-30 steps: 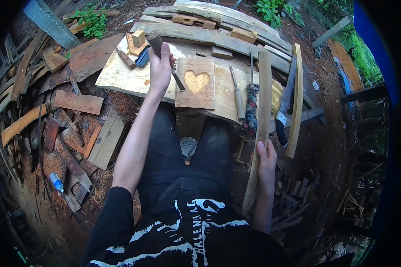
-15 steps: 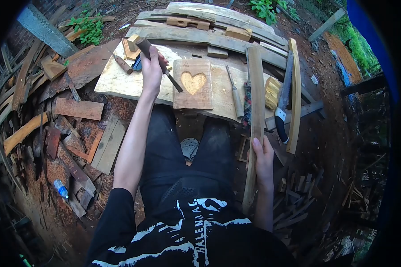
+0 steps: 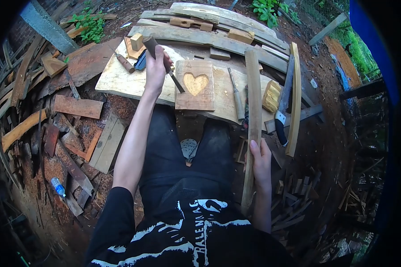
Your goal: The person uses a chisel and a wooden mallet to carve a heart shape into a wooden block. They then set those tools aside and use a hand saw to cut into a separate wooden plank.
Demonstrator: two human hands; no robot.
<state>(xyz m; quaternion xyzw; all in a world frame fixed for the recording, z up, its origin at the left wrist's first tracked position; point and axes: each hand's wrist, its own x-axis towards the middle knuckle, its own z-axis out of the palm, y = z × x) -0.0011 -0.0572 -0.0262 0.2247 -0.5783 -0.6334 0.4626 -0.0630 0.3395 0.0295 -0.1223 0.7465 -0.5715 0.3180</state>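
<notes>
In the upper middle of the frame, the left hand (image 3: 156, 66) is closed around a chisel (image 3: 162, 60), its tip just beside the heart board (image 3: 194, 84). Lower right, the right hand (image 3: 260, 162) grips a long slat (image 3: 252, 124).
</notes>
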